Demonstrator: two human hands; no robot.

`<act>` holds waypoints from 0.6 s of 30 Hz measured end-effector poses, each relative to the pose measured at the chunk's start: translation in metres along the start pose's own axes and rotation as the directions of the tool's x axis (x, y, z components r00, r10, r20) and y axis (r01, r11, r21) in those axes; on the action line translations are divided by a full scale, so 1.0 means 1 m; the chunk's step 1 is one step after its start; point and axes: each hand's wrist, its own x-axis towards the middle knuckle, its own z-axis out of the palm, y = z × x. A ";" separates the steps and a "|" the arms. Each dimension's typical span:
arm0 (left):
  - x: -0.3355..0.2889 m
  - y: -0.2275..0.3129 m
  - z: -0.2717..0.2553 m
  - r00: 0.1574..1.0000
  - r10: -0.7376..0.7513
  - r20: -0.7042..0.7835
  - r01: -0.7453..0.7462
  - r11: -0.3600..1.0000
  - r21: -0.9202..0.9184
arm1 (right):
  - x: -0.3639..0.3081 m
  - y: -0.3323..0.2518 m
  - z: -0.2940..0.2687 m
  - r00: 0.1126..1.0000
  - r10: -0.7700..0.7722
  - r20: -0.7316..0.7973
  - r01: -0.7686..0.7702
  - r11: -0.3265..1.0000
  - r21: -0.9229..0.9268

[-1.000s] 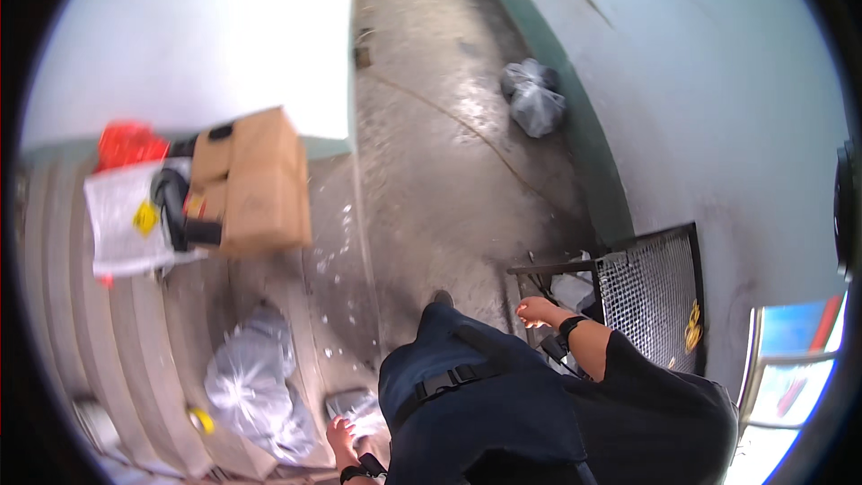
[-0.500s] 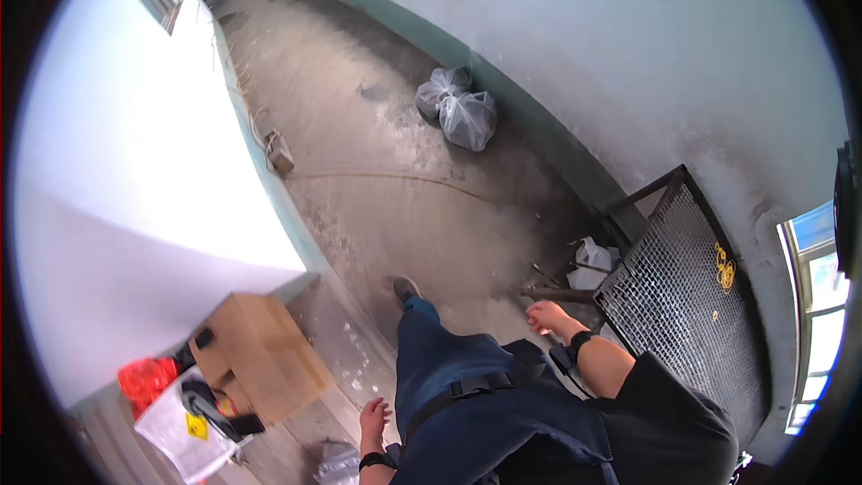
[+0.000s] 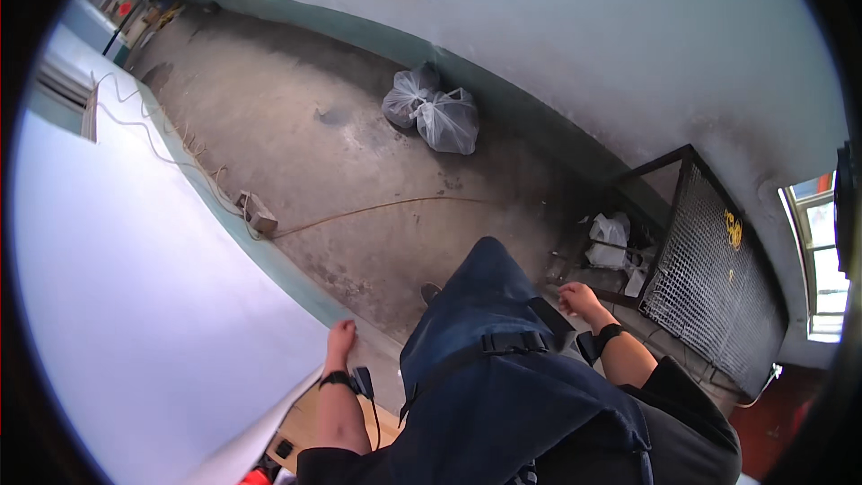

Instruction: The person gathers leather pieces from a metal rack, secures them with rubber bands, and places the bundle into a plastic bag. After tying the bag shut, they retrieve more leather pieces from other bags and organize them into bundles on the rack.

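Note:
My left hand (image 3: 342, 339) hangs forward beside the white wall (image 3: 180, 305), its fingers curled in and nothing seen in them. Below it, part of a cardboard box (image 3: 305, 427) shows behind my forearm. My right hand (image 3: 579, 298) hangs at my right side with loosely bent, slightly parted fingers, holding nothing. It is nearest to a dark metal frame with a mesh panel (image 3: 709, 274), apart from it. White plastic bags (image 3: 609, 241) lie in that frame. Both wrists wear dark straps with small devices. A dark blue apron (image 3: 503, 377) covers my front.
Two tied, translucent bags (image 3: 449, 121) sit on the concrete floor (image 3: 287, 99) against the right wall. A cable (image 3: 386, 207) crosses the floor from a small block (image 3: 258, 214) at the left wall. Yellow cord (image 3: 734, 230) hangs on the mesh; a window (image 3: 819, 260) is at far right.
I have stepped forward, and the box has slipped toward the lower edge. My left arm has swung forward and its fingers have curled in. More of the metal frame's inside shows.

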 end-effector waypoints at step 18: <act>0.174 0.217 -0.062 0.906 -0.246 0.344 0.229 0.969 0.091 | 0.262 -0.263 -0.026 0.988 0.017 0.156 0.053 0.898 -0.436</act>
